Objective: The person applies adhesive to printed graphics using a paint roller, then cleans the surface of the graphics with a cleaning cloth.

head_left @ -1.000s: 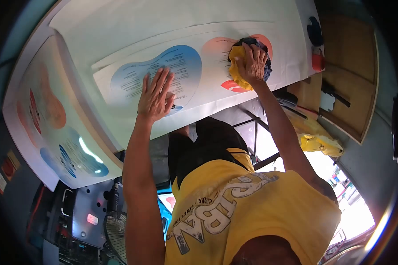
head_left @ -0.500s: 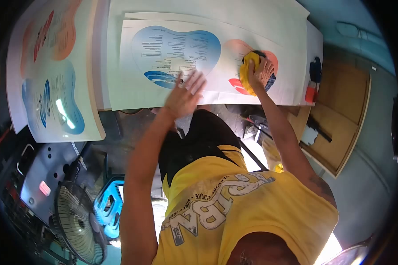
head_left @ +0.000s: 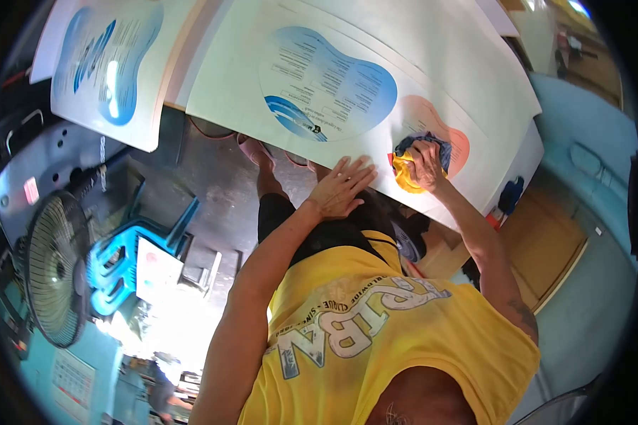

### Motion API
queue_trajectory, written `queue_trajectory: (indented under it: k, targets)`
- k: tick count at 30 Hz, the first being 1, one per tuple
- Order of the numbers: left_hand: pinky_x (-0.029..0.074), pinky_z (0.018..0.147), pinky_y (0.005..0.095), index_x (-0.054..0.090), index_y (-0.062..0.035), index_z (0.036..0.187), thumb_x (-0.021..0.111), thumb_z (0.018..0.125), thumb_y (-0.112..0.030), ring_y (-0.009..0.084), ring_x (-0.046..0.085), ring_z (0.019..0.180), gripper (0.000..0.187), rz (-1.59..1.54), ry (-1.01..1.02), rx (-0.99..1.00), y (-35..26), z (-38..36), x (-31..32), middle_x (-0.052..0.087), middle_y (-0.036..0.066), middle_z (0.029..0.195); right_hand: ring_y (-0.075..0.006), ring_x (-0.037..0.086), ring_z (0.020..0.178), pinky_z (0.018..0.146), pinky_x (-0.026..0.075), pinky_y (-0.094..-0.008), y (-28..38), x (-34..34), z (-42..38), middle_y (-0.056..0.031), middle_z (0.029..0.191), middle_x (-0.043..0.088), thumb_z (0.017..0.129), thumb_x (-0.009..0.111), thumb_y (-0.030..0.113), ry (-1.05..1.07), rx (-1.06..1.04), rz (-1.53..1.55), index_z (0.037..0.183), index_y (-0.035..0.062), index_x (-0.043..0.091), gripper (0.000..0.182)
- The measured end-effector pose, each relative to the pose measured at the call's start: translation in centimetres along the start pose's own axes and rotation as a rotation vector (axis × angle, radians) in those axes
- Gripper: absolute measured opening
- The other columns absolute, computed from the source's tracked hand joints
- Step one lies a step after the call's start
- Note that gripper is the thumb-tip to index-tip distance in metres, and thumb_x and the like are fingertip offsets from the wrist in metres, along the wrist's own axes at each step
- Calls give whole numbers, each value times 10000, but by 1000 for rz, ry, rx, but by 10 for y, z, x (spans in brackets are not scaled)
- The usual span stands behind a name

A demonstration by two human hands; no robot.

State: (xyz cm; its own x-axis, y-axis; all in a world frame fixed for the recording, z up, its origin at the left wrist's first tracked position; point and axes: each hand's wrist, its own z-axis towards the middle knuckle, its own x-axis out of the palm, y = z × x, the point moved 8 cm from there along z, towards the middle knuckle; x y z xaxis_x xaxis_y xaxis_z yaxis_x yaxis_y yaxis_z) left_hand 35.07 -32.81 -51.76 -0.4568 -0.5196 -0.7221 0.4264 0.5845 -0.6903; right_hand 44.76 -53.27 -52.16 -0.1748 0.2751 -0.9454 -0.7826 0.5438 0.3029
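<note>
A crumpled yellow and dark blue cloth is bunched under my right hand, whose fingers curl round it. The cloth covers part of a red-orange printed shape on a white printed sheet. My left hand lies at the table's near edge, fingers stretched out and holding nothing. Left of the cloth is a large blue printed shape with rows of small text.
Another printed sheet lies on a board at the left. A fan and a blue plastic chair stand at lower left. Below the table's right end is a brown wooden panel. A person is visible at bottom left.
The view has turned, tilting the table. My right hand has moved the cloth down toward the near edge of the red-orange shape. My left hand has left the blue print for the table edge.
</note>
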Motion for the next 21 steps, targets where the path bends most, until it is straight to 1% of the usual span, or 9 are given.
queue_trajectory:
  k: [1, 4, 5, 8, 11, 14, 15, 18, 21]
  targets:
    - [186, 1240, 552, 335, -78, 1568, 645, 928, -372, 304, 211, 1552, 769, 42, -9, 5, -2, 1, 5, 299, 91, 1652, -365, 510, 1135, 979, 375, -526, -1, 0, 3, -165, 1233, 532, 880, 659, 177, -2, -15, -13, 1278, 39, 520, 444]
    - [176, 1249, 538, 355, -89, 1558, 663, 915, -342, 258, 226, 1551, 757, 46, -25, 4, -5, 2, 14, 335, 65, 1635, -348, 527, 1114, 966, 383, -505, 12, 9, 26, -153, 1213, 544, 828, 691, 135, 15, -121, 21, 1244, 43, 545, 451]
    - [173, 1252, 535, 363, -92, 1553, 669, 909, -332, 245, 232, 1550, 752, 29, -29, 6, -2, 0, 15, 351, 58, 1626, -322, 540, 1105, 957, 392, -482, 25, 12, 45, -142, 1201, 562, 804, 707, 137, 14, -174, 33, 1214, 47, 572, 441]
    - [197, 1247, 525, 417, -100, 1519, 689, 887, -305, 252, 284, 1525, 718, 17, -71, 39, 3, -1, 20, 398, 57, 1595, -309, 556, 1107, 951, 405, -476, 58, 26, 99, -133, 1181, 580, 820, 684, 164, 95, -279, -2, 1167, 36, 590, 380]
    - [223, 1238, 516, 467, -105, 1478, 707, 851, -288, 265, 330, 1496, 695, -49, -49, 46, 6, -1, 32, 426, 51, 1573, -314, 562, 1105, 926, 416, -476, 75, 37, 137, -128, 1167, 582, 835, 667, 191, 119, -405, 27, 1132, 42, 588, 341]
    - [255, 1223, 511, 502, -98, 1443, 717, 813, -272, 275, 362, 1470, 688, -37, -186, 115, 5, -4, 32, 419, 46, 1583, -321, 561, 1102, 900, 424, -476, 87, 43, 179, -129, 1161, 580, 847, 661, 229, 78, -344, -71, 1120, 53, 582, 334]
    - [273, 1215, 496, 517, -84, 1425, 715, 793, -254, 276, 381, 1456, 684, -80, -229, 140, 6, -4, 33, 408, 42, 1595, -329, 560, 1067, 886, 426, -479, 97, 47, 197, -131, 1143, 572, 847, 655, 248, 45, -366, -34, 1118, 59, 574, 340]
    - [279, 1214, 480, 530, -79, 1411, 704, 801, -247, 271, 384, 1449, 657, -74, -224, 167, 8, -2, 24, 383, 38, 1613, -341, 565, 1021, 885, 416, -489, 134, 55, 242, -138, 1114, 565, 828, 671, 168, 53, -418, 86, 1133, 37, 553, 352]
    - [247, 1230, 472, 522, -81, 1412, 679, 826, -263, 274, 353, 1466, 634, -71, -255, 178, 9, -2, 27, 377, 46, 1612, -340, 558, 1050, 903, 410, -487, 166, 72, 294, -135, 1119, 567, 821, 681, 199, 32, -386, 58, 1147, 47, 562, 379]
